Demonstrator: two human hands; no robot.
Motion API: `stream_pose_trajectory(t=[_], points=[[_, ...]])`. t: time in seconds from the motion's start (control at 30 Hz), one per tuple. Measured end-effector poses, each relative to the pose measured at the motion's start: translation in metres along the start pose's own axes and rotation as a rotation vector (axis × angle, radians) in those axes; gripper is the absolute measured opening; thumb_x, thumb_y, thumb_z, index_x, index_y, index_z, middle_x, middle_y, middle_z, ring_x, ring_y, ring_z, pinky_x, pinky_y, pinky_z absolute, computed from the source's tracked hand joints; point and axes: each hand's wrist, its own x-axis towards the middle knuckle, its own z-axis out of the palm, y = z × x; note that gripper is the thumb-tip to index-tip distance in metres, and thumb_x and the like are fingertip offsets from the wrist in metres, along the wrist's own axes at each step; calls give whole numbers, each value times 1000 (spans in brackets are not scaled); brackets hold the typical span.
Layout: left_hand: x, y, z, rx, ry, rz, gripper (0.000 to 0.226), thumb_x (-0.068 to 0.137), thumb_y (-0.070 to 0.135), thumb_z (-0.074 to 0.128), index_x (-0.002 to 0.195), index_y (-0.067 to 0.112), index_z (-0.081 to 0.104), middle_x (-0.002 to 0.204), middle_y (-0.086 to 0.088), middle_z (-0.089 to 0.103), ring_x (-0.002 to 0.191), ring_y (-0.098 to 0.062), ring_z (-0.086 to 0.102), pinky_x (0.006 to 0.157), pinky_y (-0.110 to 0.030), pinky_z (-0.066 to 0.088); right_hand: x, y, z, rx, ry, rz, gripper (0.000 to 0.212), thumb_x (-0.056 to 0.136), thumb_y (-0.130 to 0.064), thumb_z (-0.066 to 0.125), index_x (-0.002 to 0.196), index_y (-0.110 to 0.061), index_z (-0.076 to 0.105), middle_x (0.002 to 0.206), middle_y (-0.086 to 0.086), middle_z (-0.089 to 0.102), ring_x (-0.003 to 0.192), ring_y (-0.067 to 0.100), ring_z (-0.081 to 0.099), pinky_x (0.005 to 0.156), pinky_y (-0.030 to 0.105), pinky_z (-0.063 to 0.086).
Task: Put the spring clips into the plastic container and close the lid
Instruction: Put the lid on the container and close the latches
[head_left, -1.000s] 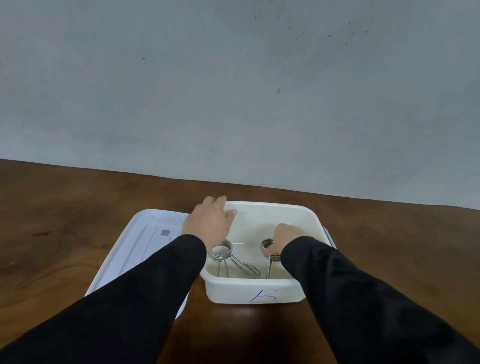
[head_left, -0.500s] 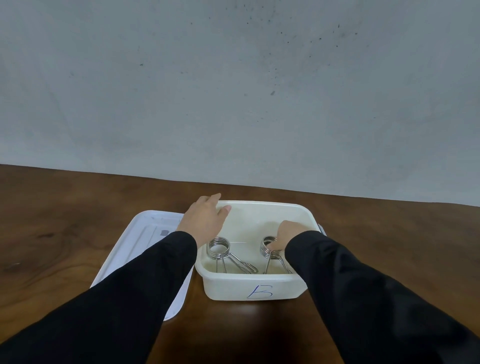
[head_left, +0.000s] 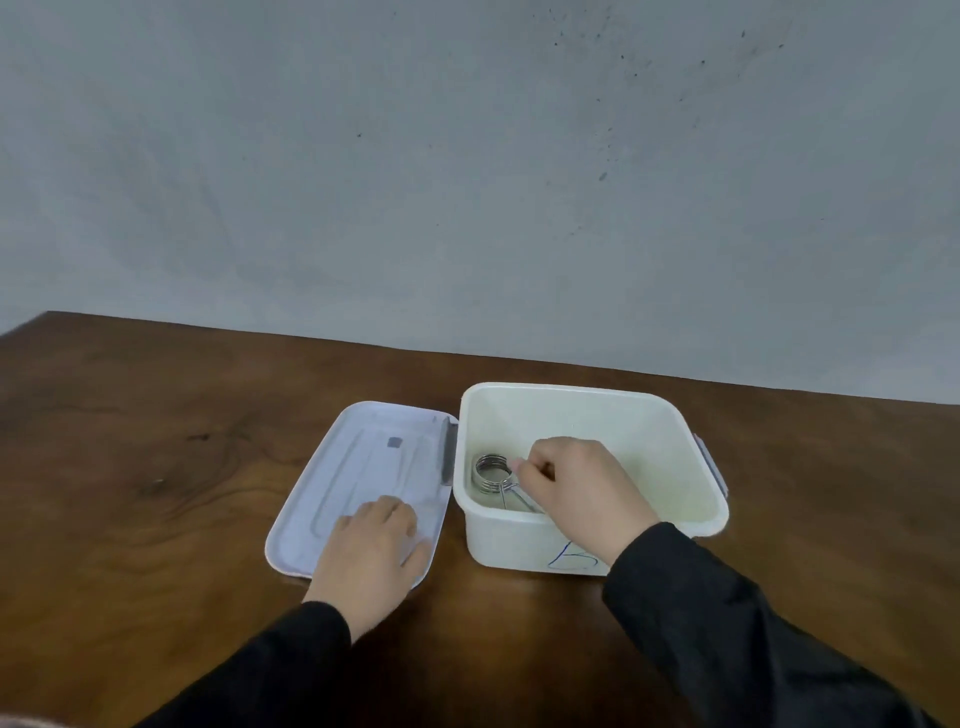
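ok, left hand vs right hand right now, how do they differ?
The left hand lies flat, palm down, on the lid beside the container; the right hand reaches inside the container. The left hand is open and grips nothing; the right hand is curled, fingers at a spring clip, though a closed grip cannot be confirmed. Both wear black sleeves.

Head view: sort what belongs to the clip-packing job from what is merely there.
Belongs to the job:
- coiled metal spring clip
- open white plastic container
- flat white plastic lid, under the left hand
- right hand, inside the container

Merely there:
- brown wooden table
- grey wall
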Motion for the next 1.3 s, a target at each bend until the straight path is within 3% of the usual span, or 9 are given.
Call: stream_pose_trajectory(t=[0.13, 0.3, 0.53, 0.63, 0.77, 0.87, 1.03, 1.17, 1.3], points=[[-34, -20, 19, 74, -127, 155, 32, 91, 55, 42, 94, 30, 60, 137, 5, 58, 128, -17, 51, 111, -36, 34, -13, -11, 19, -48, 8, -49, 41, 96, -42, 54, 71, -12, 64, 69, 1, 63, 65, 16, 58, 61, 31, 45], [-37, -20, 15, 92, -89, 217, 24, 102, 35, 42, 99, 23, 62, 151, -6, 47, 139, -22, 42, 119, -35, 20, -12, -5, 27, -56, 42, -69, 41, 96, -42, 55, 71, -10, 63, 72, 2, 61, 67, 17, 56, 64, 31, 44], [-12, -6, -63, -234, 317, -156, 33, 100, 20, 50, 132, 17, 59, 121, -6, 68, 108, -24, 63, 95, -40, 53, -13, -4, 24, 13, 26, -44, 35, 96, -45, 54, 78, -17, 66, 82, -4, 62, 75, 12, 59, 70, 29, 50], [2, 8, -123, -535, 513, -193, 35, 100, 35, 34, 119, 13, 54, 85, 0, 60, 72, -17, 57, 64, -37, 50, -12, -2, 9, 207, 151, -48, 19, 98, -40, 54, 103, -27, 66, 107, -14, 58, 97, 4, 59, 85, 24, 50], [30, 39, -196, -659, 730, -37, 15, 107, 25, 32, 96, 23, 43, 74, 11, 42, 60, 2, 45, 53, -17, 35, 0, 15, -33, 369, 430, 5, 48, 100, -39, 49, 146, -27, 41, 151, -9, 39, 139, 9, 37, 115, 36, 35], [53, 70, -219, -830, 662, 19, 31, 107, 33, 27, 95, 10, 44, 80, 8, 45, 63, -1, 41, 52, -16, 36, 4, 32, -72, 577, 422, 79, 65, 102, -40, 46, 158, -28, 15, 162, -9, 27, 145, 5, 29, 120, 39, 28], [91, 98, -199, -1240, 273, -154, 47, 101, 46, 42, 76, 8, 56, 72, -1, 56, 65, -17, 52, 60, -31, 42, -15, 57, -103, 873, 389, 193, 38, 99, -34, 55, 137, -40, 50, 113, -19, 71, 105, 6, 69, 92, 37, 55], [98, 94, -142, -1116, 47, -229, 19, 93, 35, 65, 94, 18, 74, 94, -4, 77, 89, -27, 72, 83, -51, 58, -22, 82, -91, 798, 445, 359, 39, 96, -25, 62, 134, -33, 58, 99, -23, 67, 96, 5, 67, 82, 35, 59], [106, 94, -103, -920, 19, -302, 16, 95, 26, 62, 108, 19, 69, 97, 5, 72, 94, -20, 68, 84, -42, 57, -12, 107, -75, 652, 299, 448, 28, 95, -24, 60, 119, -31, 70, 100, -16, 74, 95, 11, 69, 88, 44, 59]])
